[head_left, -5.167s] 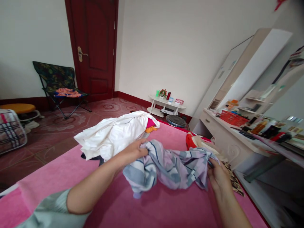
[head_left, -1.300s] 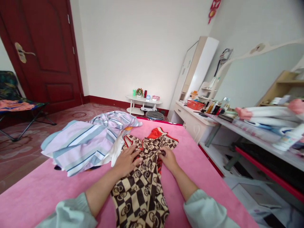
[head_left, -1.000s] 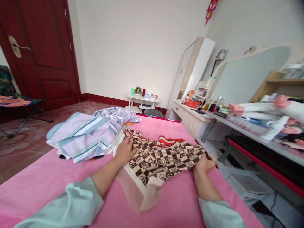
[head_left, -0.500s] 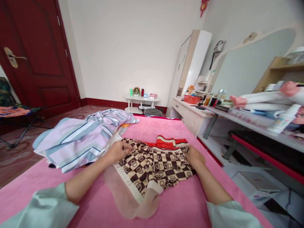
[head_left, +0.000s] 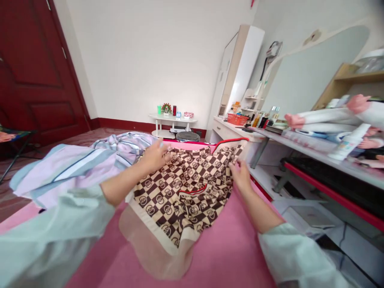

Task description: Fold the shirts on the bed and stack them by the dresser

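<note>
A brown-and-cream checkered garment [head_left: 162, 188] with a pale band and a sheer hem lies spread on the pink bed cover [head_left: 228, 248]. Red trim runs along its top right edge and across its middle. My left hand [head_left: 156, 156] is at the upper left part of the cloth, slightly blurred, its fingers apart and the fingertips near or on the fabric. At the right side, my right hand [head_left: 241, 176] pinches the garment's edge between thumb and fingers. The lower hem lies loose toward me.
A striped lilac and blue cloth [head_left: 81, 164] is heaped to the left. Beyond the bed stands a small white table [head_left: 153, 117] with a plant and cups. A dressing table [head_left: 222, 127] with a red basket [head_left: 237, 119] and bottles runs along the right.
The garment's upper part has been moved away from me and spread out, so more checkered fabric shows. Both hands have moved forward, and the view has shifted slightly.
</note>
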The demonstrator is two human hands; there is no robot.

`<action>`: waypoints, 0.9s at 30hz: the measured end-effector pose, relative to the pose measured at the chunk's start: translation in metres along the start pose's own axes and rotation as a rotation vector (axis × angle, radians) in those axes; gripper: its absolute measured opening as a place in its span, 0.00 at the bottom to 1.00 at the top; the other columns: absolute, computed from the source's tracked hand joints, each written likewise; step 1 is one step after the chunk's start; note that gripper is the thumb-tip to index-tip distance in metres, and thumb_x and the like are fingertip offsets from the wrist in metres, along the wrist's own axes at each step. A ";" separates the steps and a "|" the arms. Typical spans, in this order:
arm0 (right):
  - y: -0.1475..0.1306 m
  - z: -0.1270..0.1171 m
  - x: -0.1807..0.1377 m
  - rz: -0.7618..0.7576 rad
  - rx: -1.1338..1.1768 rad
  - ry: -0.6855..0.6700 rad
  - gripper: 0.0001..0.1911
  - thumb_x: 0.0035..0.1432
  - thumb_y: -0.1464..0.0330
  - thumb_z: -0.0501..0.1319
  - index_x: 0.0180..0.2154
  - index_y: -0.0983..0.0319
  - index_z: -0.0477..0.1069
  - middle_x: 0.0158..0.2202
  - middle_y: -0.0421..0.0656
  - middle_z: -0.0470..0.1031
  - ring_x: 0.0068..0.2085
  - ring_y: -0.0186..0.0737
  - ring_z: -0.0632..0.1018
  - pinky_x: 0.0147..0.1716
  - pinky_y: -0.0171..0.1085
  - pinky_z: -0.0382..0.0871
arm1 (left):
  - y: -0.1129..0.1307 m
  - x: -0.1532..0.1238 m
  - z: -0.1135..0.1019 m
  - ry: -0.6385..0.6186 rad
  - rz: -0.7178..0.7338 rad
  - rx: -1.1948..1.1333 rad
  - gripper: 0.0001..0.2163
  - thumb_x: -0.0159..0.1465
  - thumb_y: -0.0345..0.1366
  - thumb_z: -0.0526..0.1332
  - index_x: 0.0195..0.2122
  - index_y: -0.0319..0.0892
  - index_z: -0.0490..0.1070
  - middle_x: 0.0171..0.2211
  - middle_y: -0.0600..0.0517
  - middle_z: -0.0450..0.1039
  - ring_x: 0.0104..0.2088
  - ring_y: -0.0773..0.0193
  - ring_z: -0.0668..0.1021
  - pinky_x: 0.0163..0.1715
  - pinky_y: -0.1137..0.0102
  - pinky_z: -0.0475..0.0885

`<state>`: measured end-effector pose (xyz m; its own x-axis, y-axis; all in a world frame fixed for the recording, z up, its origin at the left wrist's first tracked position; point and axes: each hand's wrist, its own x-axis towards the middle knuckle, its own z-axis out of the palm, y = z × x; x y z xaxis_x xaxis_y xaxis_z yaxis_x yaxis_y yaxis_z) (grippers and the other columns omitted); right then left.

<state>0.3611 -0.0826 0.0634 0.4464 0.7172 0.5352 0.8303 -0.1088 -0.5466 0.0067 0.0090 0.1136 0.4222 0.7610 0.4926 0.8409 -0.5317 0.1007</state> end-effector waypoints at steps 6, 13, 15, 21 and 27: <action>0.009 0.029 -0.056 -0.029 -0.379 -0.304 0.25 0.61 0.56 0.49 0.55 0.60 0.65 0.57 0.51 0.65 0.57 0.53 0.65 0.53 0.51 0.58 | 0.032 -0.099 0.069 -0.330 0.088 -0.056 0.26 0.67 0.54 0.42 0.64 0.54 0.54 0.66 0.49 0.49 0.65 0.47 0.53 0.60 0.47 0.49; 0.011 0.027 -0.048 -0.007 -0.388 -0.317 0.26 0.62 0.53 0.48 0.55 0.57 0.65 0.59 0.47 0.63 0.58 0.48 0.64 0.54 0.47 0.57 | 0.031 -0.097 0.060 -0.363 0.060 -0.032 0.27 0.67 0.55 0.39 0.65 0.54 0.53 0.67 0.51 0.47 0.66 0.48 0.52 0.60 0.49 0.49; 0.012 0.027 -0.048 -0.012 -0.381 -0.312 0.25 0.61 0.53 0.49 0.55 0.57 0.66 0.58 0.47 0.65 0.57 0.48 0.65 0.54 0.46 0.58 | 0.031 -0.097 0.060 -0.369 0.060 -0.034 0.28 0.67 0.56 0.39 0.64 0.53 0.53 0.67 0.50 0.47 0.65 0.48 0.52 0.60 0.49 0.49; 0.011 0.026 -0.048 -0.022 -0.362 -0.309 0.25 0.60 0.53 0.49 0.54 0.58 0.67 0.56 0.47 0.67 0.55 0.49 0.67 0.53 0.47 0.60 | 0.031 -0.099 0.062 -0.336 0.086 -0.029 0.27 0.67 0.54 0.41 0.64 0.51 0.55 0.66 0.49 0.50 0.64 0.49 0.55 0.60 0.51 0.50; 0.012 0.027 -0.047 -0.021 -0.351 -0.298 0.25 0.60 0.53 0.50 0.53 0.58 0.67 0.56 0.48 0.67 0.55 0.50 0.67 0.52 0.47 0.60 | 0.030 -0.098 0.061 -0.338 0.092 -0.039 0.26 0.67 0.53 0.41 0.64 0.52 0.55 0.66 0.50 0.51 0.64 0.51 0.55 0.60 0.52 0.49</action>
<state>0.3412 -0.0988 0.0139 0.3552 0.8830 0.3069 0.9240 -0.2817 -0.2587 0.0114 -0.0590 0.0156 0.5890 0.7860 0.1879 0.7836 -0.6123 0.1051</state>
